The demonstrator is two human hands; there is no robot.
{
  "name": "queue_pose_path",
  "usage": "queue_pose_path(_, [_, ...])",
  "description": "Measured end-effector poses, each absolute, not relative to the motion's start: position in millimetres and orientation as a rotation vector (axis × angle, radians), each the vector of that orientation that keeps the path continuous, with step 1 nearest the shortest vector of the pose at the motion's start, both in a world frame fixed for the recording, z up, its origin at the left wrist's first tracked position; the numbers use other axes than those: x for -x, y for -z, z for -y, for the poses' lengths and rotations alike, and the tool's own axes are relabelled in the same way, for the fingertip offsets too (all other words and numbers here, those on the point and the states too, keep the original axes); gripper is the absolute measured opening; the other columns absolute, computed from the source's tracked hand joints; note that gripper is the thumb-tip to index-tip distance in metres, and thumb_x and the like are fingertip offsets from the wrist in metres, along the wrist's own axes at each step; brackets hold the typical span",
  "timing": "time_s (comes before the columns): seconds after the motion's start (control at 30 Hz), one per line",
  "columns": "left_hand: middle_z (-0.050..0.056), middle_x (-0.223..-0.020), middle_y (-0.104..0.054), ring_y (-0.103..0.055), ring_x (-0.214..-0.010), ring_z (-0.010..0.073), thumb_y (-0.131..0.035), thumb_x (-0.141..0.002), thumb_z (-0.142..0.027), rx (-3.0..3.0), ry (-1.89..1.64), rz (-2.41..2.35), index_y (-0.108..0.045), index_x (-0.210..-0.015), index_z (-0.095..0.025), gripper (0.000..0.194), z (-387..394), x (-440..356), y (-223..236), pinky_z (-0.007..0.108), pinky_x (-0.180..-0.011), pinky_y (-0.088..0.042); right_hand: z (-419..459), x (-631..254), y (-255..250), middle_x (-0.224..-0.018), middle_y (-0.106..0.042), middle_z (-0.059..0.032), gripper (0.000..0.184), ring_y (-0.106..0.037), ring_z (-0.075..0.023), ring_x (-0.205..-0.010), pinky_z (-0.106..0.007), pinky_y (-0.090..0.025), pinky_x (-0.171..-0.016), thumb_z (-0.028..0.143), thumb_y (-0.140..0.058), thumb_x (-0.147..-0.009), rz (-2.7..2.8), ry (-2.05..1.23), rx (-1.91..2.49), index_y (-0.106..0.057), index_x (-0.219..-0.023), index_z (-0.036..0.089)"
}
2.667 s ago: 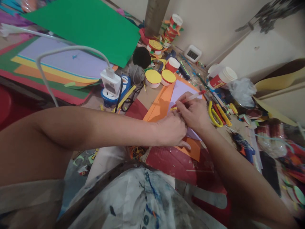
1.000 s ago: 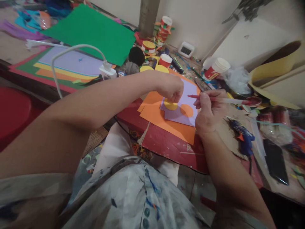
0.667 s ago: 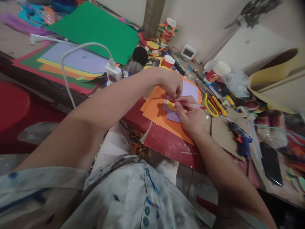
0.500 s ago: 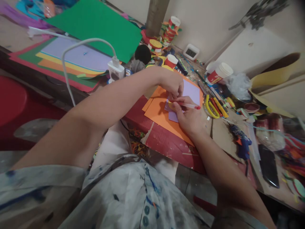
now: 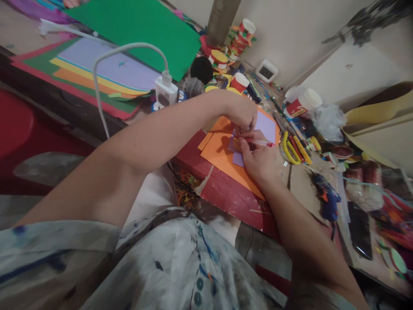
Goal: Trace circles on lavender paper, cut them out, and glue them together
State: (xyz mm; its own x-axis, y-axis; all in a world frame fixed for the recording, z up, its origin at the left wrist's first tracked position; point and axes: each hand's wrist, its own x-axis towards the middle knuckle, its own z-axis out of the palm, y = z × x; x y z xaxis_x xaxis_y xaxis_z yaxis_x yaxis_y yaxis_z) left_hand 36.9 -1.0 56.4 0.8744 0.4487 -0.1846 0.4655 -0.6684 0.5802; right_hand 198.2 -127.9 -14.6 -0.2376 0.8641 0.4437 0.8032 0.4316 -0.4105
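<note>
The left hand (image 5: 242, 113) reaches in over the orange sheet (image 5: 222, 156), its fingers bent and drawn close; whether the tips meet or pinch anything, I cannot tell. Under them, above the orange sheet, sits the yellow disc (image 5: 237, 144), partly hidden. It looks light and thin, likely to skid if nudged, so a fingertip pressing on its face should hold it better than a pinch at the rim. The purple sheet (image 5: 267, 125) lies on the orange sheet; it seems light, fairly stiff and easy to crease, best taken by an outer edge or kept flat under a palm. The pen (image 5: 260, 142) slants over the right part of the orange sheet, its tip end close to the left fingers. It should be light, rigid and smooth, and steadiest held low near the tip. The right hand (image 5: 263, 161) has its fingers clamped on it, over the orange sheet's right side. Just right of that sheet lie the yellow handles (image 5: 290, 150).

A second ago, the left hand was beside an exposed yellow disc, and the pen was held up toward the orange sheet's right. Now both hands nearly meet over the disc. The orange disc, seen then, is out of sight.
</note>
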Motion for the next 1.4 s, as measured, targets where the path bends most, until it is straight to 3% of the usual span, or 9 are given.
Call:
queue_pose_path(0.37, [0.0,-0.071,-0.076,-0.067,-0.076,0.0151,-0.064,-0.081,-0.004,-2.415,0.022,-0.611,-0.087,-0.072,-0.022,0.031,-3,-37,-55,0.032,-0.078,-0.045,132,-197,11,-0.089,-0.08,-0.006,0.022,-0.076,-0.0234,-0.08,-0.037,-0.061,-0.076,0.043,-0.059,-0.107,2.061,-0.097,1.357,-0.07,-0.1,0.026])
queue_pose_path(0.53, [0.003,-0.079,-0.081,-0.068,-0.078,0.0164,-0.065,-0.089,-0.002,-2.416,0.034,-0.589,-0.092,-0.088,-0.018,0.031,-1,-34,-56,0.032,-0.078,-0.047,133,-197,9,-0.089,-0.079,-0.0063,0.028,-0.075,-0.0248,-0.082,-0.04,-0.061,-0.08,0.049,-0.058,-0.107,2.065,-0.131,1.384,-0.068,-0.094,0.027])
queue_pose_path(0.63, [0.002,-0.077,-0.08,-0.067,-0.076,0.0168,-0.065,-0.089,0.001,-2.392,0.011,-0.613,-0.092,-0.088,-0.018,0.033,-2,-36,-54,0.033,-0.078,-0.047,134,-197,7,-0.087,-0.078,-0.0059,0.029,-0.074,-0.0244,-0.081,-0.04,-0.06,-0.077,0.051,-0.059,-0.106,2.019,-0.165,1.409,-0.068,-0.09,0.028])
queue_pose_path(0.8, [0.0,-0.076,-0.081,-0.073,-0.081,0.0184,-0.065,-0.084,0.004,-2.24,-0.044,-0.653,-0.091,-0.081,-0.021,0.036,-4,-37,-45,0.033,-0.084,-0.051,135,-204,5,-0.08,-0.072,-0.0025,0.029,-0.066,-0.0196,-0.065,-0.036,-0.053,-0.064,0.053,-0.064,-0.104,1.8,-0.259,1.288,-0.068,-0.094,0.026])
queue_pose_path(0.97, [-0.001,-0.078,-0.081,-0.078,-0.096,0.0239,-0.081,-0.074,-0.009,-2.172,-0.165,-0.698,-0.09,-0.08,-0.027,0.021,-1,-33,-40,0.031,-0.087,-0.053,130,-220,-5,-0.068,-0.064,0.0021,0.03,-0.051,-0.0151,-0.049,-0.032,-0.04,-0.052,0.053,-0.071,-0.1,1.46,-0.2,1.168,-0.063,-0.09,0.026])
queue_pose_path(1.07, [0.0,-0.081,-0.082,-0.076,-0.096,0.0246,-0.083,-0.069,-0.012,-2.271,-0.233,-0.689,-0.09,-0.084,-0.028,0.023,3,-35,-36,0.032,-0.088,-0.052,121,-233,-7,-0.067,-0.062,0.003,0.029,-0.048,-0.0142,-0.047,-0.031,-0.036,-0.049,0.051,-0.071,-0.1,1.331,-0.167,1.128,-0.059,-0.091,0.026])
queue_pose_path(1.17, [0.001,-0.085,-0.082,-0.074,-0.089,0.0217,-0.082,-0.068,-0.017,-2.317,-0.232,-0.645,-0.089,-0.084,-0.028,0.02,3,-38,-29,0.031,-0.084,-0.052,110,-246,-3,-0.069,-0.061,0.0024,0.036,-0.05,-0.0143,-0.049,-0.032,-0.04,-0.051,0.06,-0.064,-0.104,1.359,-0.126,1.208,-0.057,-0.092,0.027])
queue_pose_path(1.27, [0.003,-0.086,-0.081,-0.071,-0.084,0.0203,-0.085,-0.068,-0.023,-2.345,-0.221,-0.583,-0.088,-0.084,-0.026,0.016,0,-39,-24,0.031,-0.079,-0.051,101,-255,3,-0.073,-0.066,-0.0014,0.039,-0.063,-0.0181,-0.059,-0.036,-0.051,-0.059,0.063,-0.057,-0.108,1.43,-0.047,1.313,-0.061,-0.095,0.027])
queue_pose_path(1.4, [0.007,-0.098,-0.079,-0.069,-0.09,0.0216,-0.09,-0.069,-0.03,-2.463,-0.24,-0.546,-0.089,-0.096,-0.025,0.027,-4,-35,-24,0.032,-0.083,-0.051,92,-265,7,-0.079,-0.072,-0.0055,0.039,-0.074,-0.0226,-0.075,-0.04,-0.059,-0.072,0.059,-0.052,-0.113,1.475,0.029,1.36,-0.067,-0.102,0.025])
